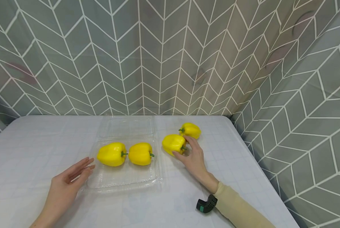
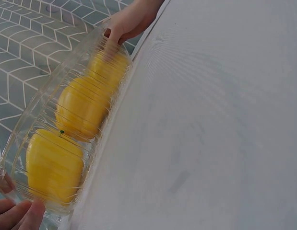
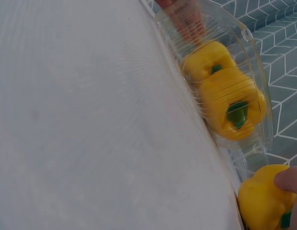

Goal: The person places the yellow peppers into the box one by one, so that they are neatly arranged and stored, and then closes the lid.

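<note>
Two yellow bell peppers lie side by side in an open clear plastic clamshell box (image 1: 124,180), a left pepper (image 1: 111,154) and a right pepper (image 1: 140,154), stems toward the right. To the right of the box, my right hand (image 1: 194,158) holds a third yellow bell pepper (image 1: 172,144) between thumb and fingers; the right wrist view shows the thumb on this held pepper (image 3: 263,196). My left hand (image 1: 70,180) is at the box's left edge, fingers extended and slightly bent, fingertips right at the wall. In the left wrist view, left fingers (image 2: 23,215) overlap the box's near corner.
Another yellow bell pepper (image 1: 190,130) lies just behind the held one. The box's clear lid (image 1: 125,126) is folded back toward the far table edge. A white cloth covers the table (image 1: 170,202). Behind and to the right hangs a grey patterned curtain (image 1: 158,63).
</note>
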Motion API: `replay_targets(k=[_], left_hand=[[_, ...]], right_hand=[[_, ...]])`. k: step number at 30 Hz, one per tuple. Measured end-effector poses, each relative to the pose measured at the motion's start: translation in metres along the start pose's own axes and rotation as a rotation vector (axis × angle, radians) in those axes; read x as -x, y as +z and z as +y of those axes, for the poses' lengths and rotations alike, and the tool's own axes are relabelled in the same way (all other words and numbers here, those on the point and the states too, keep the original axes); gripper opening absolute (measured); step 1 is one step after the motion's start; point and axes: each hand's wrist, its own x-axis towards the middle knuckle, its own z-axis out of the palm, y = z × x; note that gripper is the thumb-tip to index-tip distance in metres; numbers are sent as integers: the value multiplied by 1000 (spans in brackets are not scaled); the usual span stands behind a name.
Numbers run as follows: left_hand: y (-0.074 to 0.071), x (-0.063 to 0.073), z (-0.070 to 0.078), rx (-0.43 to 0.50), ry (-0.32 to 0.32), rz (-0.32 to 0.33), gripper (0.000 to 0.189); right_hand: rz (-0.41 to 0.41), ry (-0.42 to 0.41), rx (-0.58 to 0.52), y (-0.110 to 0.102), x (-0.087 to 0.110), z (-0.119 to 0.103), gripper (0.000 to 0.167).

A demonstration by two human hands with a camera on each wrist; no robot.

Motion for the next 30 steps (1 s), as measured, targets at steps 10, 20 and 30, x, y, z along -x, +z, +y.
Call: replay_targets(k=[10,20,30], left_hand=[[0,0,-1,0,24,8,47],[0,0,-1,8,26,8,48],[0,0,-1,25,28,2,49]], right_hand=[[32,-26,-10,0,1,1,69],[39,-10,-48,-1,-1,-3,67],[60,-31,-83,-5,-3,-16,67]])
